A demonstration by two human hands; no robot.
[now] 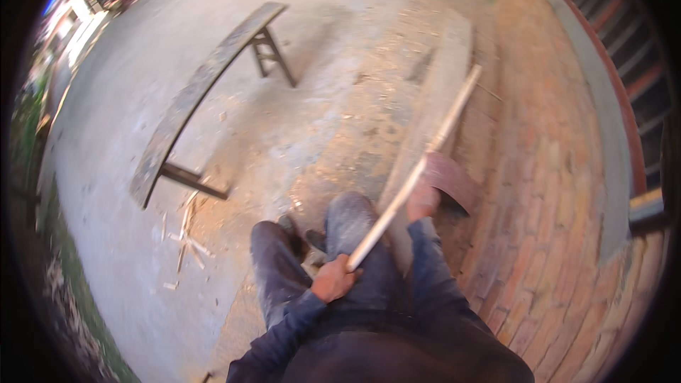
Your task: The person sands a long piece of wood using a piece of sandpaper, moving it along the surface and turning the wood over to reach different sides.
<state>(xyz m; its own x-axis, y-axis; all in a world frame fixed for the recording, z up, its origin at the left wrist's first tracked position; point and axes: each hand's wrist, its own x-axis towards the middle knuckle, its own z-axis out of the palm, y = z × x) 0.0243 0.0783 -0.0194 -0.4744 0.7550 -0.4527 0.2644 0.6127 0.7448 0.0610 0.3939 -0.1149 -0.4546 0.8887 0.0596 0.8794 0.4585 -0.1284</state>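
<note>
A long pale wooden stick point(396, 205) slants from my lap up to the right. My left hand point(335, 279) is closed around its lower end, just above my thigh. Farther up, my right hand point(423, 199) grips a curved reddish-brown sheet of sandpaper point(452, 178) against the stick. The sheet's free part bends out to the right, and motion blur hides how the fingers lie on it. Beneath the stick's upper half runs a wide wooden plank point(439, 77), which passes along the right side of my knee.
A narrow wooden bench point(205, 82) stands on the concrete floor point(111, 143) to the left. Offcut sticks point(186, 239) lie near its closer leg. Wood shavings point(391, 77) litter the ground ahead. Brick paving point(537, 234) and a red-framed barred window point(620, 45) are to the right.
</note>
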